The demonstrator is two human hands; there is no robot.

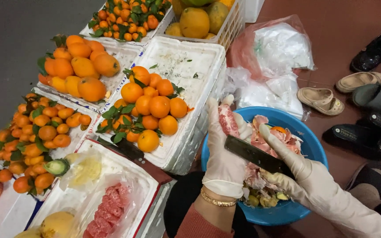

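Both hands are in thin pale gloves, working right over a blue basin point(307, 132) that sits on the reddish-brown floor point(345, 17). The left hand point(224, 154) is curled around a chunk of pink pomelo flesh point(228, 120), thumb and fingers closed on it, holding it up just above the basin's near rim (there's a gold bracelet point(217, 201) at that wrist). The right hand point(296, 169) is wrapped tight round the handle of a dark knife point(252, 154), with the blade pointing left toward the fruit piece and lying across the basin. Can't tell if the edge is actually touching the flesh.

Inside the basin there's a heap of pink and whitish peelings point(265, 136), plus some yellow-green rind bits point(263, 200) near the bottom edge.

To the left are white foam boxes: one with leafy oranges point(153, 105), another with bigger oranges point(82, 66), one full of small tangerines point(40, 128), and a near one point(133, 172) lined with plastic and holding peeled pink segments point(109, 207). A white plastic crate with large yellow pomelos point(195, 20) sits at the top. A bundle of plastic bags point(278, 48) lies just behind the basin, and slippers and shoes point(358, 83) are lined up on the right.
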